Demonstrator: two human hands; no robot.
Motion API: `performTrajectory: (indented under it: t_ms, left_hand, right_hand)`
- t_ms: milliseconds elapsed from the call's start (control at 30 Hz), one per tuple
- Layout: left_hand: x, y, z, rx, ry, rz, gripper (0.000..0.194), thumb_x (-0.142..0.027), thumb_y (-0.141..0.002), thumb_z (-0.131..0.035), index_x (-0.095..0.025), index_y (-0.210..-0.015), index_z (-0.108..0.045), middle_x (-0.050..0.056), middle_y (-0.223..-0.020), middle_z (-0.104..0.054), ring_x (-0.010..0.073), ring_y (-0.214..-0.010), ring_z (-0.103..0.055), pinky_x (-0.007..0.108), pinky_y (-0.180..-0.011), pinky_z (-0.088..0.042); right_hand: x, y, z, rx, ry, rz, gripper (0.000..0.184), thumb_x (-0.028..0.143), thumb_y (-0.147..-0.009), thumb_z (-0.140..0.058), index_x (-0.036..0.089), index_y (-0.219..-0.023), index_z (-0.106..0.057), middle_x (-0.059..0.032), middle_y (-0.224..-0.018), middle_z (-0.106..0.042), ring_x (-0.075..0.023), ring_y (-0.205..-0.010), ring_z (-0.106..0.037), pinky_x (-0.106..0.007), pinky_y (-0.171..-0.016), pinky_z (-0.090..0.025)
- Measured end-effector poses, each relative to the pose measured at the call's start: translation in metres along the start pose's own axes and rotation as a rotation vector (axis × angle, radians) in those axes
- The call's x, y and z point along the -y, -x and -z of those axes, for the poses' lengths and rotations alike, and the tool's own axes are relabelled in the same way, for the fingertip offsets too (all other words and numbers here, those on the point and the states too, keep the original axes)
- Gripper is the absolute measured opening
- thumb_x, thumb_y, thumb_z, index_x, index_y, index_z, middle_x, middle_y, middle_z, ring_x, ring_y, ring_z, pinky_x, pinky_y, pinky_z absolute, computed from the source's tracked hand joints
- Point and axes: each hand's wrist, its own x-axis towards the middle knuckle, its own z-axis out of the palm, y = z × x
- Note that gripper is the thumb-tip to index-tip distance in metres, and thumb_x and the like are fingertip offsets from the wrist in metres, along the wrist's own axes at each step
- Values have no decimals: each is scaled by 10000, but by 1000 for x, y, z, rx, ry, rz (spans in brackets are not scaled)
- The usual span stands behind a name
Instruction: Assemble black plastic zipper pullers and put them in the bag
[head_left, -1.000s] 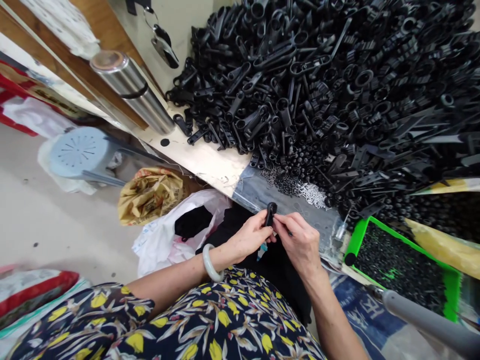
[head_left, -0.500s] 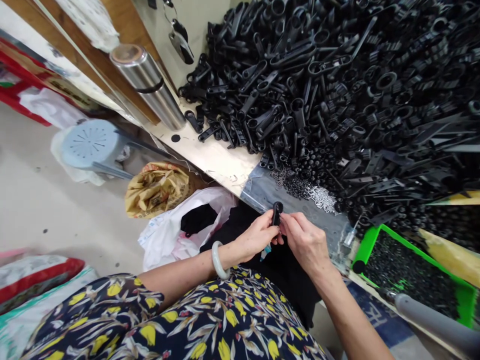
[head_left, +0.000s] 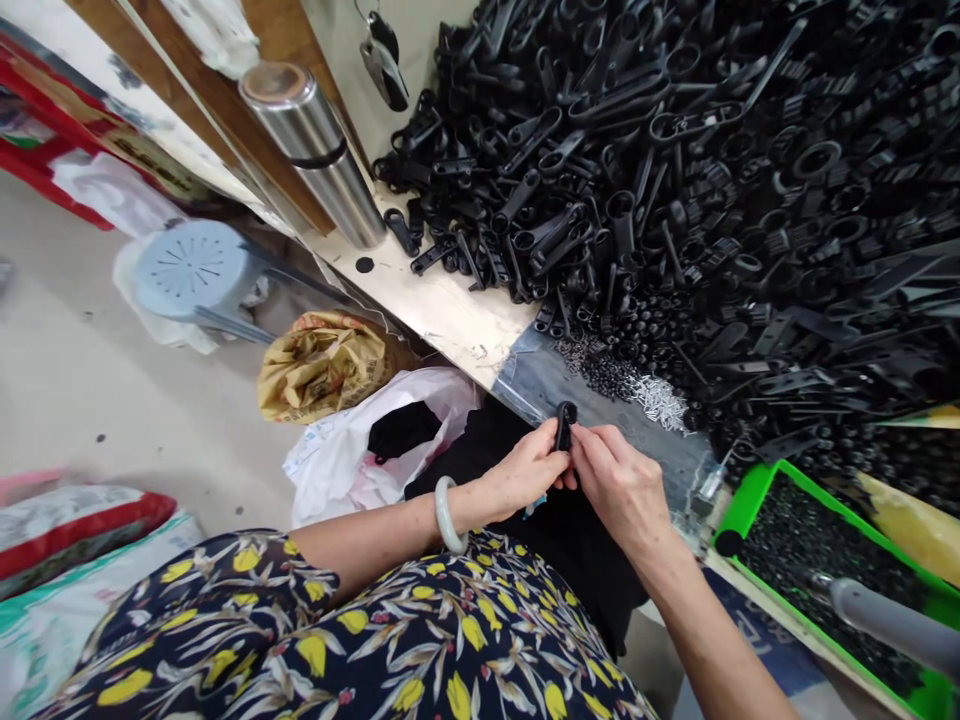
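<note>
A small black plastic part with a rounded, ring-like end [head_left: 565, 424] is held upright in my left hand [head_left: 525, 468], its fingers and thumb closed round the lower portion. My right hand [head_left: 621, 482] meets it from the right, thumb and fingertips pinched against the part's side. Whatever sits in that pinch is too small to make out. Both hands are just off the front edge of the bench, over dark cloth on my lap. Beyond them, small silver pins [head_left: 660, 400] and tiny black pieces [head_left: 604, 377] lie on a grey sheet [head_left: 525, 385].
A big heap of black plastic parts [head_left: 600, 150] covers the back of the bench. At left stand a steel flask [head_left: 337, 185], a blue stool [head_left: 191, 268], a brown sack [head_left: 322, 370] and a white bag [head_left: 330, 470]. At right are a green tray [head_left: 750, 490] and a grey cylindrical tool [head_left: 892, 615].
The view has shifted slightly, so most of the scene sits further right. The grey tool now overlaps the green tray more. Both hands stay on the black part, which looks a little turned.
</note>
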Motion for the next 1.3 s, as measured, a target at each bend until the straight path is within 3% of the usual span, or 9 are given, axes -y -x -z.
performTrajectory:
  t_ms: [400,733,900,1100,1300]
  left_hand:
    - [-1,0,3,20,-24,-2,265,-134,-864,-499,-178,-1118,-562,-2,-775,-618,135,-731,-604,264,-700,-459]
    - [6,-2,7,52,-25,-35,262,-117,-860,-495,-189,-1104,-558,-1,-809,-618,128,-755,-615,252,-703,-461]
    - [3,-1,6,47,-33,-31,267,-120,-863,-496,-189,-1115,-554,-3,-805,-610,129,-752,-616,252,-707,-464]
    - [-8,2,7,27,-279,-55,227,-109,-863,-472,-204,-1063,-522,-11,-776,-620,156,-756,-604,280,-716,-467]
    - [-15,2,8,29,-427,-56,192,-111,-870,-468,-217,-1029,-484,-12,-801,-634,174,-777,-626,307,-750,-478]
  right_hand:
    - [-1,1,-1,-62,-96,-67,163,220,-1088,-545,159,-1120,-693,-40,-980,-741,-126,-765,-717,-241,-704,-499]
    - [-6,0,-2,-61,-82,8,189,220,-1092,-528,149,-1142,-695,-48,-959,-755,-118,-757,-724,-226,-680,-517]
    - [-5,1,-4,-66,-70,-20,220,233,-1091,-509,163,-1161,-705,-60,-981,-771,-124,-753,-737,-223,-672,-527]
    - [-4,0,-1,-54,-50,0,194,223,-1096,-501,159,-1132,-681,-45,-953,-747,-117,-754,-709,-227,-674,-492]
    - [-5,-7,-1,11,120,58,228,163,-1060,-457,160,-954,-659,-34,-791,-631,-130,-601,-575,-275,-539,-361]
